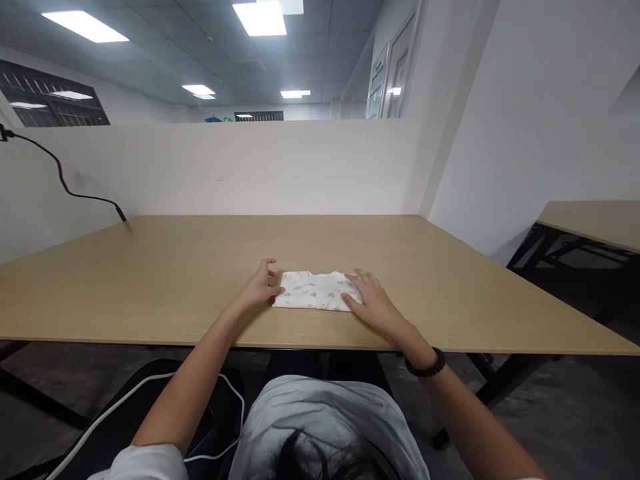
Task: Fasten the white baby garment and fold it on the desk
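A white cloth with a small printed pattern [315, 291], folded into a flat oblong, lies near the front edge of the wooden table. At its left end is my left hand [261, 285], fingers apart and curved, the thumb touching the cloth's edge. My right hand [373, 300] rests over the right end with its fingers spread, hiding that corner. The fold's upper edge has a shallow notch near the middle. Whether it is a garment I cannot tell for certain. A dark bead bracelet [425, 363] circles my right wrist.
The wooden table [200, 267] reaches back to a low white partition [275, 167]. A black cable [63, 177] runs down at the left to the table's far corner. Another table [600, 217] stands to the right. A white cord [115, 403] hangs below, left of my body.
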The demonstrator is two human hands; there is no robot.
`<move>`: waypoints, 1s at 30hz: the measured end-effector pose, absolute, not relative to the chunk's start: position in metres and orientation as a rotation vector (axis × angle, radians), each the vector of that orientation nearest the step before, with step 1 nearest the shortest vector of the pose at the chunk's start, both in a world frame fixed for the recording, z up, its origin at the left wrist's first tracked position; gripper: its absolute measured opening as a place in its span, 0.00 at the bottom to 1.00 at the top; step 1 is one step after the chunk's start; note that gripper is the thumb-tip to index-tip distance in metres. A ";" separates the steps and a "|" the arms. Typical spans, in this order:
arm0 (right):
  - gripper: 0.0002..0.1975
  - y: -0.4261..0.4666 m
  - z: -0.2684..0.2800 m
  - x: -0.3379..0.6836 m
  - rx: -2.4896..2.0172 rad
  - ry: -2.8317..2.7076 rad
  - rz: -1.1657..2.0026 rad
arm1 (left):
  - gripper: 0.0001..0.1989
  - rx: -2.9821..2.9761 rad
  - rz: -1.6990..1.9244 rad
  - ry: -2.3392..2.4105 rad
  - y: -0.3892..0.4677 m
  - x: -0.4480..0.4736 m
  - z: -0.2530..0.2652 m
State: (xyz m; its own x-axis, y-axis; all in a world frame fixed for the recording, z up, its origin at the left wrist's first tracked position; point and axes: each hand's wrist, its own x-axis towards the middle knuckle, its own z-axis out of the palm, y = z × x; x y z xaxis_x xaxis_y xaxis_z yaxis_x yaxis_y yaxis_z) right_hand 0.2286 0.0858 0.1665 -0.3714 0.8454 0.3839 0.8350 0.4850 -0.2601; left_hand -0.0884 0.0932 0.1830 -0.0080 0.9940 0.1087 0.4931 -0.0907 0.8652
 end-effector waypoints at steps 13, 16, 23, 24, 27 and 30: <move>0.37 0.043 0.161 0.216 -1.430 -2.588 0.097 | 0.45 2.603 0.268 1.569 0.017 -0.068 0.162; 0.38 0.041 0.161 0.216 -1.434 -2.610 0.112 | 0.47 2.536 0.298 1.598 0.011 -0.070 0.163; 0.40 0.044 0.163 0.222 -1.400 -2.629 0.154 | 0.54 2.397 0.314 1.666 0.002 -0.064 0.167; 0.40 0.044 0.164 0.223 -1.394 -2.636 0.169 | 0.55 2.394 0.303 1.664 0.002 -0.065 0.167; 0.39 0.044 0.163 0.227 -1.377 -2.643 0.201 | 0.54 2.404 0.307 1.655 0.002 -0.074 0.165; 0.38 0.046 0.159 0.233 -1.372 -2.582 0.197 | 0.51 2.374 0.317 1.719 -0.004 -0.091 0.158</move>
State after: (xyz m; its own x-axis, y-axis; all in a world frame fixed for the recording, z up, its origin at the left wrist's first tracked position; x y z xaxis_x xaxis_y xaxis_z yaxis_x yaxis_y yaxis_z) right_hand 0.2333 0.0456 0.1586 -0.5443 0.8300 0.1221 0.8019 0.5575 -0.2148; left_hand -0.0915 -0.0042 0.1581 0.3036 0.9509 0.0594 0.9095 -0.3078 0.2794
